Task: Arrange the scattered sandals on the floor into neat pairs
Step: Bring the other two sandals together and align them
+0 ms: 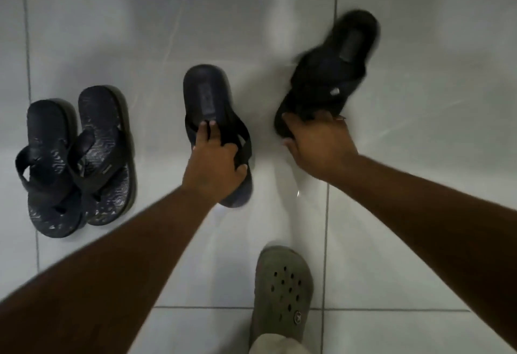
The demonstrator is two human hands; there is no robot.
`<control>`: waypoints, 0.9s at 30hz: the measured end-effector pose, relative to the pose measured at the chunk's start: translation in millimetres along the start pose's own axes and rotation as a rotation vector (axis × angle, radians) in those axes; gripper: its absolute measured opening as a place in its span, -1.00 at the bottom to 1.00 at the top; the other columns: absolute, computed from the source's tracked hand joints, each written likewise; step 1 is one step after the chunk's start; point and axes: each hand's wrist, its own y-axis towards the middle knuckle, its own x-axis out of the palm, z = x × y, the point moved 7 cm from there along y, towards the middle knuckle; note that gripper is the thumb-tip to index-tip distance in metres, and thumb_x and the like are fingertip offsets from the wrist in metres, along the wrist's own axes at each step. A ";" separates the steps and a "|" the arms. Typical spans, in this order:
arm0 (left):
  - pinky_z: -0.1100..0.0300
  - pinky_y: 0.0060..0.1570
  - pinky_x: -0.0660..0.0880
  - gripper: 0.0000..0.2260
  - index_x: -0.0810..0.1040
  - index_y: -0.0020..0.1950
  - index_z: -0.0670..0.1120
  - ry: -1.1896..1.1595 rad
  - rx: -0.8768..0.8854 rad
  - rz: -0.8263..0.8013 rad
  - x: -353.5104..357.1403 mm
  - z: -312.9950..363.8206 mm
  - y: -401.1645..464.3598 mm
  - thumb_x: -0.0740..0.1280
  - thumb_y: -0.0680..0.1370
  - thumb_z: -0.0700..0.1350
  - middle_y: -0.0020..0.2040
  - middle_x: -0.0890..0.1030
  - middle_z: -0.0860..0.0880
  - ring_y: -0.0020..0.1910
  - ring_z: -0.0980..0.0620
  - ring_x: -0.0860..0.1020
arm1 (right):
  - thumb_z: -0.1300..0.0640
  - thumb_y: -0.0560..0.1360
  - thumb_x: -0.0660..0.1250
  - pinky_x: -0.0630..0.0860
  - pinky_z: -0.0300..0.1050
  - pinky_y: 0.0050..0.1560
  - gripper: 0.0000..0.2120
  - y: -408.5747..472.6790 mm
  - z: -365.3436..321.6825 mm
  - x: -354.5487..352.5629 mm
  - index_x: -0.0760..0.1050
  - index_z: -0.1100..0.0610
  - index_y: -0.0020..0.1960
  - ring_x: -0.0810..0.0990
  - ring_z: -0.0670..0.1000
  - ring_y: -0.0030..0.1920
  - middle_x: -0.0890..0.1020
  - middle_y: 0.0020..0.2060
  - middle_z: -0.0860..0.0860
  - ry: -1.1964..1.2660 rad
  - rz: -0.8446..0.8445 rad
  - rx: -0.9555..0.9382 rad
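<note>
Two plain black flip-flops lie on the white tiled floor. My left hand (214, 167) grips the middle black sandal (208, 96) by its straps, heel end pointing away from me. My right hand (317, 142) holds the toe end of the right black sandal (333, 71), which is tilted to the upper right and blurred. At the left, a patterned dark sandal (107, 141) and its mate (47, 163) sit side by side as a pair, straps overlapping slightly.
My foot in a grey-green clog (282, 289) stands at the bottom centre, with a pale trouser hem over it. White glossy floor tiles (419, 213) with grey grout lines spread all around.
</note>
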 end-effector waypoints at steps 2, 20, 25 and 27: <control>-0.15 0.50 0.01 -0.49 0.49 0.29 -0.12 0.023 0.040 0.005 -9.6 -9.6 8.1 0.17 0.50 0.18 0.46 0.34 -0.34 0.55 -0.34 0.04 | -0.15 0.53 0.20 0.45 0.18 0.15 -0.51 0.7 14.8 -18.1 0.38 0.10 0.36 0.47 0.29 0.19 0.56 0.18 0.22 0.146 0.211 0.086; -0.09 0.55 -0.10 -0.57 0.54 0.24 -0.16 -0.091 0.114 0.082 -28.9 -27.3 23.4 0.34 0.50 0.10 0.56 0.07 -0.35 0.56 -0.34 -0.07 | 0.03 0.44 0.32 0.18 0.17 0.45 -0.43 -10.9 0.8 30.0 0.37 0.13 0.43 0.04 0.23 0.56 -0.04 0.58 0.22 0.253 0.099 -0.258; -0.08 0.55 -0.10 -0.59 0.54 0.22 -0.18 -0.126 0.101 0.126 -26.1 -25.2 22.5 0.34 0.51 0.07 0.56 0.05 -0.36 0.57 -0.32 -0.10 | -0.07 0.45 0.28 0.22 0.29 0.39 -0.28 -7.6 45.5 15.8 0.14 0.09 0.54 -0.03 0.30 0.55 -0.13 0.57 0.22 0.220 0.247 0.040; -0.08 0.54 -0.09 -0.58 0.53 0.24 -0.19 -0.153 0.092 0.135 -25.3 -25.2 21.3 0.35 0.51 0.06 0.57 0.03 -0.34 0.57 -0.32 -0.11 | -0.31 0.47 0.16 0.10 0.46 0.37 -0.23 -6.5 68.0 28.0 0.03 -0.01 0.56 -0.11 0.38 0.52 -0.19 0.57 0.16 0.167 0.112 0.192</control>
